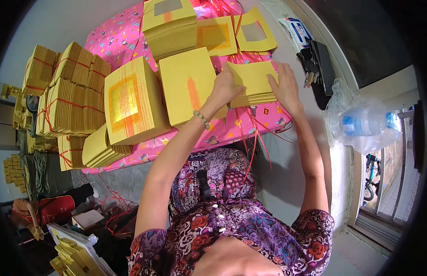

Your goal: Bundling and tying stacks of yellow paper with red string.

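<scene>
A small stack of yellow paper sheets lies slightly bowed on the pink patterned cover. My left hand grips its left side, thumb over the near part and a beaded bracelet on the wrist. At the right side my right hand holds the edge, thumb on top and fingers along the far side. Close by on the left stands a taller stack of yellow sheets with an orange streak. Red strings hang over the near edge below my hands.
Farther left are a stack with a gold square, a curved stack and several bundles tied with red string. Behind stands a tall paper pile. A phone, keys and a bagged plastic bottle lie at the right.
</scene>
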Available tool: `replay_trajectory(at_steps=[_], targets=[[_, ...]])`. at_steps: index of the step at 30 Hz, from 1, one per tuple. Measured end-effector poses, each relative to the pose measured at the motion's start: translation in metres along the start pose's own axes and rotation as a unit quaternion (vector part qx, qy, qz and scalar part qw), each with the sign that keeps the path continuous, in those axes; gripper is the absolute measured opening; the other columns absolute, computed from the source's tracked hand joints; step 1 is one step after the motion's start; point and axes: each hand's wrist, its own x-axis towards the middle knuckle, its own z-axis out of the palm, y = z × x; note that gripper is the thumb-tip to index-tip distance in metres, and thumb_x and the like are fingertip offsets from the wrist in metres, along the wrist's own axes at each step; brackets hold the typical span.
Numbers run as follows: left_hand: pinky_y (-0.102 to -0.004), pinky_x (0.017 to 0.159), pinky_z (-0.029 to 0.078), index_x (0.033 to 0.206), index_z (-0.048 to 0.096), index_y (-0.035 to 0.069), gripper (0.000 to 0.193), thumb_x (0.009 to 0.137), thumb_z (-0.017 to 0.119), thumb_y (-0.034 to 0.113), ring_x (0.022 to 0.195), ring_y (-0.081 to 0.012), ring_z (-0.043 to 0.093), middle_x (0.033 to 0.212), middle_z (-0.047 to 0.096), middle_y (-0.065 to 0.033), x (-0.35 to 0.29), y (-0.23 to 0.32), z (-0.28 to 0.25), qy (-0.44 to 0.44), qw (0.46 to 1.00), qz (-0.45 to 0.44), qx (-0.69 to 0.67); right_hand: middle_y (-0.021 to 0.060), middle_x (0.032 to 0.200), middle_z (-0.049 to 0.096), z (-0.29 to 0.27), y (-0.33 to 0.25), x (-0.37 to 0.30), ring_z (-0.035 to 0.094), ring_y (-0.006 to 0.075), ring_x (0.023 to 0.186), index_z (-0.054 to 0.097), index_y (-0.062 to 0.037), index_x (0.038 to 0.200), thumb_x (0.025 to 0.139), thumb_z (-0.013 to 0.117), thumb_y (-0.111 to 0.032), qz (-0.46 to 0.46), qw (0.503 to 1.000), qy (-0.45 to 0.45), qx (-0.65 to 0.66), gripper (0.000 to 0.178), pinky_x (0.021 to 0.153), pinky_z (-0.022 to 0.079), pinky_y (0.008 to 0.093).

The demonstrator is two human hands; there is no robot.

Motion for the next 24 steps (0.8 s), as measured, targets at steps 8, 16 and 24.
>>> replay_trajectory(at_steps=[8,16,24], targets=[[-0.0430,0.083,0.052,0.124,0.029,-0.009,0.084,0.067,0.084,0.020,0.096,-0.0423,0.062,0.098,0.060,-0.0298,0.002,-0.004,0.007,0.022,1.000,-0.001,-0.014,0.0215,0.152,0.024,0.043,-0.005,-0.005,0.017,0.0424,0.142,0.029,-0.0033,0.146,0.093,0.045,-0.053,-0.074,0.993,-0.087,-0.007,0.074,0.111,0.019,0.0584],[-0.0449,0.091,0.049,0.137,0.022,-0.005,0.096,0.064,0.084,0.011,0.111,-0.0484,0.049,0.127,0.035,-0.0352,-0.010,0.002,0.016,0.091,0.995,0.044,-0.003,0.0194,0.154,0.022,0.055,0.000,-0.011,0.015,0.0410,0.142,0.027,-0.0045,0.147,0.094,0.045,-0.053,-0.085,0.993,-0.063,-0.048,0.074,0.110,0.022,0.0575],[-0.0480,0.098,0.040,0.132,0.039,-0.002,0.081,0.064,0.082,0.008,0.115,-0.0453,0.041,0.130,0.035,-0.0302,-0.015,0.004,0.023,0.185,0.959,0.156,0.144,0.0186,0.154,0.021,0.055,-0.002,-0.012,0.013,0.0405,0.143,0.027,-0.0049,0.147,0.093,0.045,-0.052,-0.079,0.994,-0.063,-0.045,0.073,0.110,0.023,0.0572]])
